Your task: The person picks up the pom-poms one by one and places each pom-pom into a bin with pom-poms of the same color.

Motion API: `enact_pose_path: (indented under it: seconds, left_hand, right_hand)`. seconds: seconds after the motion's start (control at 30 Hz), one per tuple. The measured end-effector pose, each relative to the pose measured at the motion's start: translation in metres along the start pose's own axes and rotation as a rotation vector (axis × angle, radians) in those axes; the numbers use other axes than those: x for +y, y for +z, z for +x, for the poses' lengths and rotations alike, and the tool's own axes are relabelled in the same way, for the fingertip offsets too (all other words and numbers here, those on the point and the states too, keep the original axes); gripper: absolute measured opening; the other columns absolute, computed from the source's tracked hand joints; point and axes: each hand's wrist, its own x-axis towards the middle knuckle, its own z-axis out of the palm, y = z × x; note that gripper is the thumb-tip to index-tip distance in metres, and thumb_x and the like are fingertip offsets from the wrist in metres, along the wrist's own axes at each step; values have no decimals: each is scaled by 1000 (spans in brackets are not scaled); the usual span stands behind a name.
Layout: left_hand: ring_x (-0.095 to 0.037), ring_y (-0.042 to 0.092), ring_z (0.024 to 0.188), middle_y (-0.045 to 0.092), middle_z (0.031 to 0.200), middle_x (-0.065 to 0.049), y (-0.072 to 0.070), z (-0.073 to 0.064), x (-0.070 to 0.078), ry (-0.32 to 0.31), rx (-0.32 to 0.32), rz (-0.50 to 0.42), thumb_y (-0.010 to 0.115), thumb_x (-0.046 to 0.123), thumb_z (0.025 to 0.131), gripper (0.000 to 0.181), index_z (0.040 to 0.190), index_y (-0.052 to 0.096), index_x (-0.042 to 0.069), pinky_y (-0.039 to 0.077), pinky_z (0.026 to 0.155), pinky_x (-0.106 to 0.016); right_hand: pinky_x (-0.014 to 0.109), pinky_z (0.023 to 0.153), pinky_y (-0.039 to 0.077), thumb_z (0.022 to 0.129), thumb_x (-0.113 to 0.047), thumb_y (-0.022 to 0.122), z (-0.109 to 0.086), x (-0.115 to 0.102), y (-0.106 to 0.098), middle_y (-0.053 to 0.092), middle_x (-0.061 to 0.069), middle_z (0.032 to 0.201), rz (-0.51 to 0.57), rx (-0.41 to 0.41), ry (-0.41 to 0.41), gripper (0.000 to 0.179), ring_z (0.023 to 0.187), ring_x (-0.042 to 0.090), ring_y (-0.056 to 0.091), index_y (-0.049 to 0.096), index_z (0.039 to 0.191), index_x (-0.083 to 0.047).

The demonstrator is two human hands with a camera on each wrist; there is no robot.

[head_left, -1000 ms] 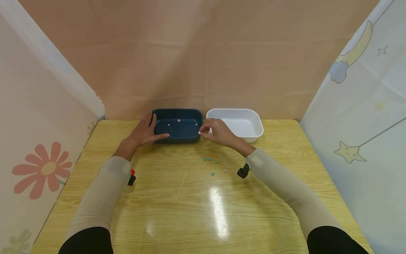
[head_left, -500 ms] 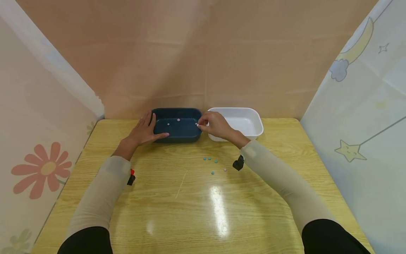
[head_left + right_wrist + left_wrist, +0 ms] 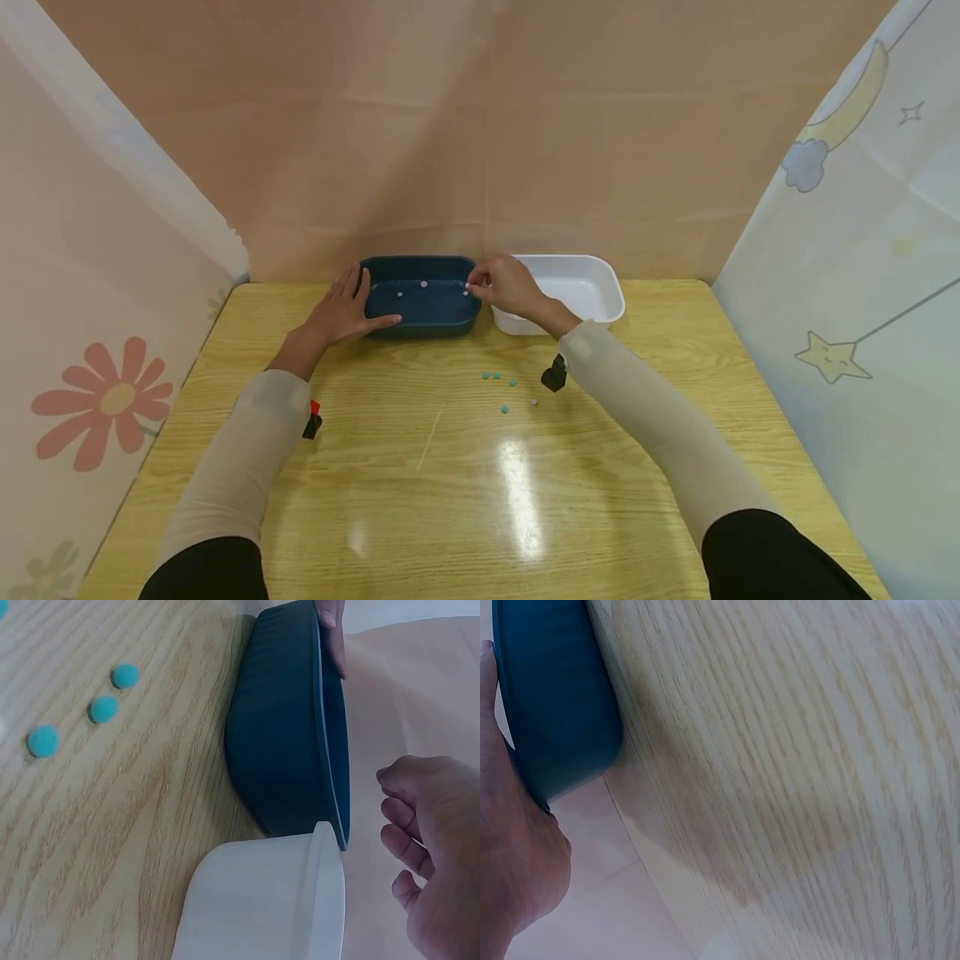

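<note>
My left hand (image 3: 333, 315) lies on the left end of the dark blue dish (image 3: 427, 329), fingers spread along the rim and thumb over its front edge. Over the dish's right end, my right hand (image 3: 510, 287) pinches a small pink ball (image 3: 467, 286) between thumb and fingertips. Inside the dish are a pink ball (image 3: 423, 284) near the middle, another pink ball (image 3: 400, 294) to its left, and a third pink ball (image 3: 465, 293) just under the right fingertips. In the right wrist view the curled fingers (image 3: 405, 847) stand above the rims, and the pinched ball is hidden.
A white dish (image 3: 577, 292) stands close to the right of the blue one, partly behind my right hand. In front of them on the wooden table (image 3: 360, 483) lie several teal balls (image 3: 504, 409) and one pink ball (image 3: 534, 402). A brown backdrop (image 3: 450, 125) hangs behind.
My right hand has moved away from me and slightly left, from the blue dish's front right corner to above its right end. The left hand has stayed on the rim.
</note>
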Motion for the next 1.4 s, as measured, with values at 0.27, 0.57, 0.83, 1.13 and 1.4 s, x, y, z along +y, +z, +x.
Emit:
enact_pose_path:
  seconds: [0.27, 0.57, 0.83, 1.13, 1.4]
  left_hand:
    - [-37, -10, 149, -19, 161, -17, -1, 2, 2, 1, -1, 0, 39, 84, 82, 118, 156, -4, 3, 0, 119, -54]
    - [-37, -9, 149, -17, 162, -16, 0, 1, 2, 0, 1, -12, 40, 84, 82, 118, 156, -3, 3, 1, 119, -54]
    - [-37, -11, 149, -19, 161, -17, 2, 0, 0, -7, -13, -3, 39, 84, 83, 118, 156, -5, 2, -1, 119, -54]
    - [-38, -7, 149, -15, 162, -19, -2, 1, 4, -4, 5, 4, 42, 82, 83, 117, 156, -3, 2, 1, 120, -54]
    - [-37, -10, 149, -16, 161, -19, -2, 1, 3, 2, 2, -4, 42, 80, 85, 116, 155, -3, 0, -1, 119, -54]
  right_hand:
    - [32, 70, 51, 90, -24, 71, 8, 7, 4, 69, -3, 85, 0, 11, 38, 12, 77, 12, 60, 76, 92, -14]
    - [34, 75, 52, 89, -25, 71, 17, 9, 11, 71, -2, 85, -31, 2, 80, 13, 80, 15, 63, 76, 92, -13]
    - [35, 77, 53, 89, -23, 71, 24, 12, 20, 71, 0, 91, -54, -13, 136, 12, 86, 16, 64, 76, 94, -13]
    - [37, 78, 53, 90, -21, 71, 22, 13, 14, 71, 2, 95, -56, -31, 161, 14, 88, 18, 65, 76, 98, -11]
    - [36, 80, 52, 89, -21, 71, 20, 14, 9, 70, 2, 99, -42, -30, 181, 15, 91, 17, 64, 76, 100, -12]
